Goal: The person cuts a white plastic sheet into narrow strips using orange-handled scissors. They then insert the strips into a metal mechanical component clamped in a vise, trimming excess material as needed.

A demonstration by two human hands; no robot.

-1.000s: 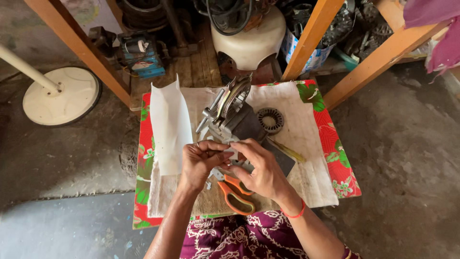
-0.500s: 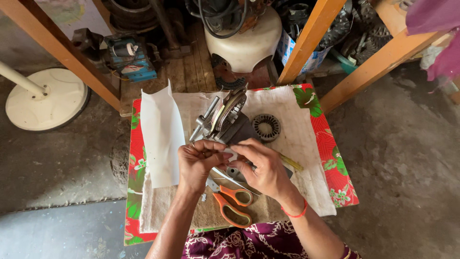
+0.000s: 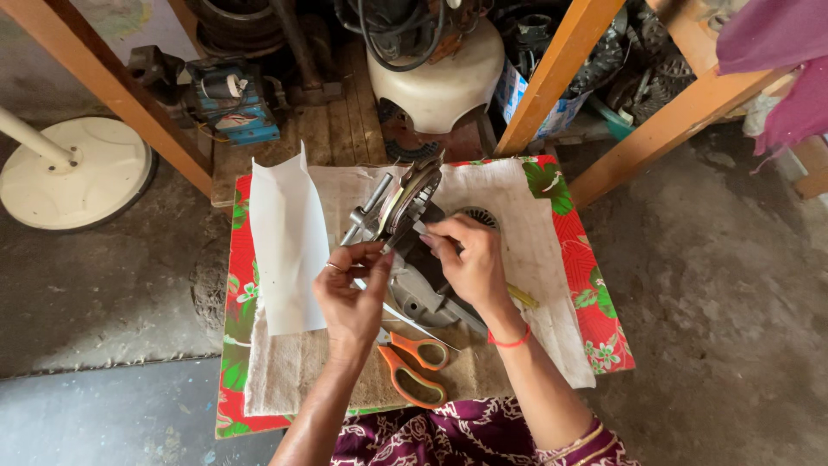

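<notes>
Motor part: grey metal with a bare shaft, propped tilted on the cloth; pinched at its edge by both hands
Position: above orange-handled scissors; beside curled white paper sheet

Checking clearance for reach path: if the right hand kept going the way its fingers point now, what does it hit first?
The right hand points up-left, fingertips already at the grey motor assembly. It would likely meet that metal frame first, at once; the left hand sits just below the line. Depth is hard to judge from above.
</notes>
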